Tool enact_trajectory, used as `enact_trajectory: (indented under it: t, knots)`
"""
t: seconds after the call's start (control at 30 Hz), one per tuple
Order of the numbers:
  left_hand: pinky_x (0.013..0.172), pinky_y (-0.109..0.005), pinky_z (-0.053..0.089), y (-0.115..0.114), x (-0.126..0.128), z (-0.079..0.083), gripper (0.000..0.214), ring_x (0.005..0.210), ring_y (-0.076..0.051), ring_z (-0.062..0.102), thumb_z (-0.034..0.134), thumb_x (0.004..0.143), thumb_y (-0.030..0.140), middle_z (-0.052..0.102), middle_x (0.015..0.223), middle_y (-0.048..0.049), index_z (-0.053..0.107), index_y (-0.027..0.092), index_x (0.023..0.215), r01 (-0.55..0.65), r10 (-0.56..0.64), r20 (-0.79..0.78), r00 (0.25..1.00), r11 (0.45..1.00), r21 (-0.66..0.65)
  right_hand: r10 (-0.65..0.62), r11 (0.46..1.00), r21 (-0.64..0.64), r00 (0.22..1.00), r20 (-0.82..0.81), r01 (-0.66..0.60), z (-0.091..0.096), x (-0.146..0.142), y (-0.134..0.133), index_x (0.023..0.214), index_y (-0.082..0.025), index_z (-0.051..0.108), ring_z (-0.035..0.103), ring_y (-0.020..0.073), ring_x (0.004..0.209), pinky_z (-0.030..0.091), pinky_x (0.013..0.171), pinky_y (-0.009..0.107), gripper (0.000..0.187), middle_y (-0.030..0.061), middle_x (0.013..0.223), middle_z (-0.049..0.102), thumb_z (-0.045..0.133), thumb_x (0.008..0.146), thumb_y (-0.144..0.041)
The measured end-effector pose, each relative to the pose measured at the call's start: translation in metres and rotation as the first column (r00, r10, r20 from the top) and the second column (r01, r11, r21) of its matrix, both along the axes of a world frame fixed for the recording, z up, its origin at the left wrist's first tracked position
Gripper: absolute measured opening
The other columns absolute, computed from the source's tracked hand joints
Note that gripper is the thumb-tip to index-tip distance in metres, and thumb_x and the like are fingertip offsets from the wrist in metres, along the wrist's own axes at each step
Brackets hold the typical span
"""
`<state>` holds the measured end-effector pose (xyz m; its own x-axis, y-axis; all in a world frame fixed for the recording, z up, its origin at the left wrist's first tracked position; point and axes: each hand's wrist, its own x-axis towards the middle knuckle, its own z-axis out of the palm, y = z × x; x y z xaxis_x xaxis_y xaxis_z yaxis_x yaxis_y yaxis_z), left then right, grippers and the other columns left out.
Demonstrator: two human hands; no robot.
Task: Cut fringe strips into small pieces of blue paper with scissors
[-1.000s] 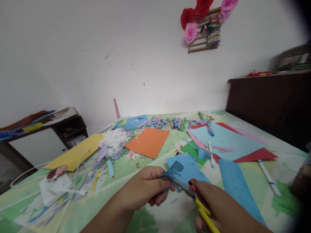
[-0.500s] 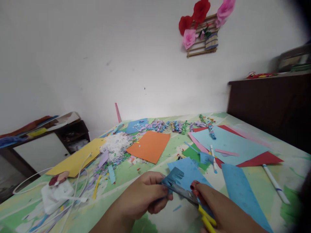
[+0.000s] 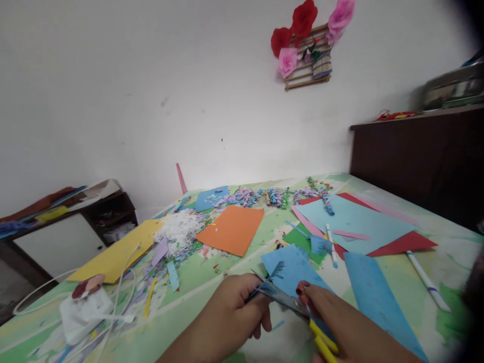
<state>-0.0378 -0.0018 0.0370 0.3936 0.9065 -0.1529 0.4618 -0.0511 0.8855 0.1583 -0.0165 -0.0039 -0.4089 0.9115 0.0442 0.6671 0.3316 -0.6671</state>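
Note:
My left hand [image 3: 240, 305] pinches a small fringed piece of blue paper [image 3: 279, 270], whose cut strips stick out beyond the fingers. In my right hand [image 3: 328, 312] is a pair of scissors [image 3: 286, 298] with yellow handles, its blades parted at the blue paper beside my left fingertips. A small red item [image 3: 301, 288] shows at my right thumb, too little visible to name. Under the blades lies a larger blue paper sheet [image 3: 298, 267].
An orange sheet [image 3: 234, 229], a white shredded heap [image 3: 180, 233] and yellow paper [image 3: 117, 250] lie left. To the right are a blue strip [image 3: 380, 302], light blue paper [image 3: 363, 222] and white markers [image 3: 427, 282], [image 3: 331, 247]. A white cabled box [image 3: 85, 312] sits front left.
My left hand has turned and shifted slightly right, tilting the fringed paper so less of it shows. The scissor blades have parted wider. The whole view has shifted a little.

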Motion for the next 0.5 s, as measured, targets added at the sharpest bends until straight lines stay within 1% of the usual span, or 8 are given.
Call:
enact_trajectory:
  t: [0.07,0.13,0.2,0.23,0.3,0.37,0.43,0.5]
  knots:
    - [0.038,-0.014,0.031,-0.001,0.001,0.001,0.014,0.040,-0.005,0.043,0.039,0.068,0.013,0.051,0.049,0.0040,0.048,0.015,0.058,0.013,-0.013,0.008,1.000,1.000,0.018,-0.001,0.999,-0.032,1.000,0.012,0.001,0.001,0.000,-0.002,0.115,-0.010,0.046,0.047,0.0296,0.106,0.037,0.089,0.039,0.062,0.0181,0.116,0.052,0.061,0.057,-0.026]
    - [0.038,-0.014,0.031,-0.001,0.002,0.003,0.014,0.040,-0.005,0.042,0.040,0.068,0.012,0.050,0.047,0.0050,0.049,0.015,0.058,0.023,-0.023,0.016,1.000,0.999,0.045,0.010,0.999,-0.035,1.000,0.023,-0.009,0.000,0.000,-0.002,0.114,-0.009,0.046,0.048,0.0307,0.104,0.037,0.088,0.039,0.061,0.0184,0.116,0.052,0.060,0.058,-0.027]
    - [0.038,-0.014,0.031,-0.002,0.002,0.005,0.015,0.039,-0.005,0.040,0.041,0.067,0.012,0.049,0.045,0.0057,0.049,0.015,0.056,0.022,-0.025,0.043,0.999,0.998,0.057,0.022,1.000,0.006,1.000,0.021,-0.022,-0.003,-0.001,-0.001,0.111,-0.013,0.049,0.051,0.0308,0.101,0.039,0.085,0.039,0.056,0.0158,0.112,0.056,0.061,0.057,-0.026]
    - [0.038,-0.014,0.030,-0.003,0.002,0.005,0.015,0.038,-0.005,0.039,0.042,0.067,0.012,0.047,0.043,0.0060,0.048,0.015,0.054,0.022,-0.025,0.065,0.998,0.999,0.042,0.022,0.999,0.043,1.000,0.014,-0.023,-0.004,-0.001,-0.001,0.110,-0.015,0.049,0.052,0.0305,0.099,0.040,0.083,0.038,0.055,0.0142,0.111,0.057,0.061,0.057,-0.026]
    - [0.036,-0.013,0.029,-0.003,0.001,0.006,0.016,0.035,-0.004,0.037,0.044,0.067,0.014,0.046,0.040,0.0064,0.047,0.015,0.052,0.026,-0.021,0.122,0.992,0.999,-0.043,0.025,0.994,0.110,1.000,0.000,-0.025,-0.007,-0.002,0.000,0.109,-0.017,0.049,0.053,0.0297,0.097,0.041,0.082,0.036,0.053,0.0121,0.108,0.058,0.061,0.058,-0.026]
    - [0.032,-0.013,0.027,-0.002,-0.002,0.005,0.012,0.030,-0.003,0.035,0.047,0.067,0.017,0.046,0.036,0.0068,0.050,0.015,0.056,0.058,-0.024,0.199,0.980,0.985,-0.164,0.033,0.989,0.144,0.999,-0.003,-0.032,-0.008,-0.002,0.000,0.108,-0.017,0.050,0.054,0.0295,0.096,0.042,0.080,0.035,0.052,0.0118,0.107,0.059,0.062,0.059,-0.028]
    - [0.029,-0.013,0.026,0.000,-0.005,0.003,0.010,0.027,-0.003,0.035,0.051,0.067,0.021,0.048,0.035,0.0062,0.053,0.014,0.061,0.131,-0.047,0.301,0.952,0.956,-0.263,0.033,0.988,0.152,0.999,0.004,-0.033,-0.009,-0.001,0.000,0.107,-0.018,0.051,0.054,0.0296,0.097,0.043,0.080,0.035,0.051,0.0120,0.106,0.059,0.062,0.058,-0.029]
    - [0.026,-0.013,0.025,0.005,-0.008,-0.002,0.015,0.025,-0.004,0.036,0.056,0.064,0.027,0.049,0.034,0.0047,0.055,0.012,0.061,0.235,-0.087,0.424,0.901,0.921,-0.311,0.028,0.988,0.148,1.000,0.012,-0.030,-0.009,0.000,0.000,0.107,-0.018,0.051,0.054,0.0299,0.098,0.043,0.081,0.036,0.052,0.0124,0.107,0.059,0.063,0.057,-0.028]
